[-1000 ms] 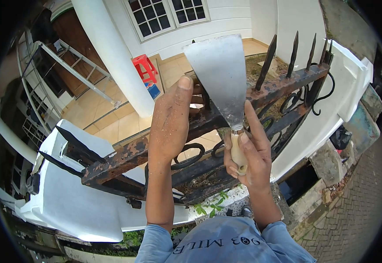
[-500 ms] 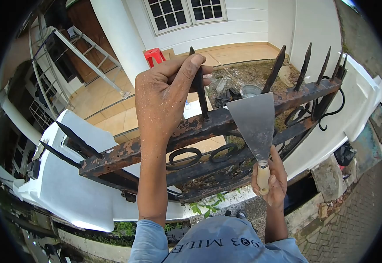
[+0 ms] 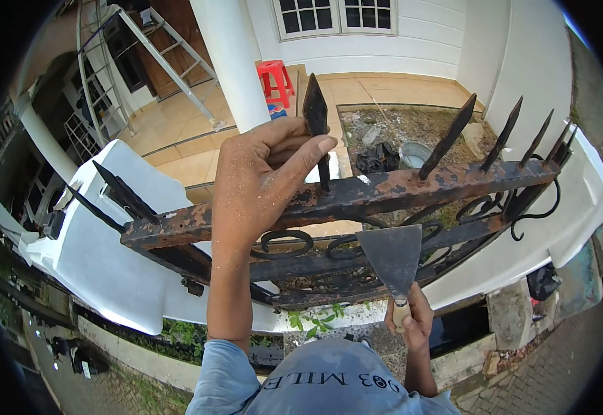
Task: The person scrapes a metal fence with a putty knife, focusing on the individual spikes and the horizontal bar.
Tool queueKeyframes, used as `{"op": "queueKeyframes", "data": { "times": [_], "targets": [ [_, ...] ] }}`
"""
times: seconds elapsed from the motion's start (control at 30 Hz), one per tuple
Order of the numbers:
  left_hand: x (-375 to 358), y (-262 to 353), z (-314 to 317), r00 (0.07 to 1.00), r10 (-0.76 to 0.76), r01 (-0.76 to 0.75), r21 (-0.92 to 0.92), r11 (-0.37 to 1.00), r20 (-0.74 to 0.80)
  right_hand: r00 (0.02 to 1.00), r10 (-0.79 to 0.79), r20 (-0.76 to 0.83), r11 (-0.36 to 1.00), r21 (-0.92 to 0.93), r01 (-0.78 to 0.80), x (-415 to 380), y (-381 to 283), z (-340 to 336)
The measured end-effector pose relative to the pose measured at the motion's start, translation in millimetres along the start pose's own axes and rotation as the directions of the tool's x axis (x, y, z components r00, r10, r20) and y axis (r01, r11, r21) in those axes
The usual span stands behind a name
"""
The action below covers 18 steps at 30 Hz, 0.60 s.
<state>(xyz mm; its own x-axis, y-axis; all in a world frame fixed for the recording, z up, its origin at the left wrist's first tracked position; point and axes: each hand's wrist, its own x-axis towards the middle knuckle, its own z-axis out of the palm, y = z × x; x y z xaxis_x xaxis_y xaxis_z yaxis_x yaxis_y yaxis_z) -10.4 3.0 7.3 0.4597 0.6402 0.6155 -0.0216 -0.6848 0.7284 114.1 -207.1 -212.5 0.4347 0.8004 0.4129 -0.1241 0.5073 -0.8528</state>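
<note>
My left hand (image 3: pixel 263 169), speckled with pale flakes, grips a black metal spike (image 3: pixel 315 107) that rises from the fence's top rail. The top rail (image 3: pixel 384 190) is dark metal with peeling, rusty patches. My right hand (image 3: pixel 415 319) holds a scraper (image 3: pixel 393 259) by its pale handle, its wide grey blade pointing up. The blade appears in front of the lower scrollwork, below the top rail; whether it touches the metal I cannot tell. More spikes, one of them a tall spike (image 3: pixel 448 138), stand along the rail to the right.
White walls (image 3: pixel 135 270) flank the fence. Behind it are a red stool (image 3: pixel 274 81), a metal bucket (image 3: pixel 413 153), a black plastic bag (image 3: pixel 377 159), a white column (image 3: pixel 229 62) and a ladder (image 3: pixel 167 59). Green leaves (image 3: pixel 319 321) grow below the fence.
My right hand and the scraper have moved down, away from the top rail. My left hand has slid lower on the spike, uncovering its tip. The camera view has shifted.
</note>
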Motion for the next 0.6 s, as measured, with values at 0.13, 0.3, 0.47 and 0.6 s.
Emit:
{"op": "queueKeyframes", "data": {
  "times": [0.13,0.3,0.47,0.6],
  "targets": [
    [10,-2,-4,0.998,0.027,-0.026,-0.027,0.999,0.053,0.996,0.053,0.069,0.999,0.009,-0.054,5,-2,-5],
    [19,5,18,0.984,0.118,-0.153,-0.290,0.945,-0.134,0.987,0.084,0.138,0.996,0.014,-0.087,9,7,-11],
    [1,-6,13,0.997,0.006,-0.016,-0.132,0.991,-0.080,0.993,0.023,0.113,0.982,0.183,-0.043,2,19,-6],
    [19,7,15,0.978,0.124,-0.155,-0.190,0.969,-0.166,0.995,0.065,0.080,0.964,0.253,-0.083,-2,21,-4]
  ]
}}
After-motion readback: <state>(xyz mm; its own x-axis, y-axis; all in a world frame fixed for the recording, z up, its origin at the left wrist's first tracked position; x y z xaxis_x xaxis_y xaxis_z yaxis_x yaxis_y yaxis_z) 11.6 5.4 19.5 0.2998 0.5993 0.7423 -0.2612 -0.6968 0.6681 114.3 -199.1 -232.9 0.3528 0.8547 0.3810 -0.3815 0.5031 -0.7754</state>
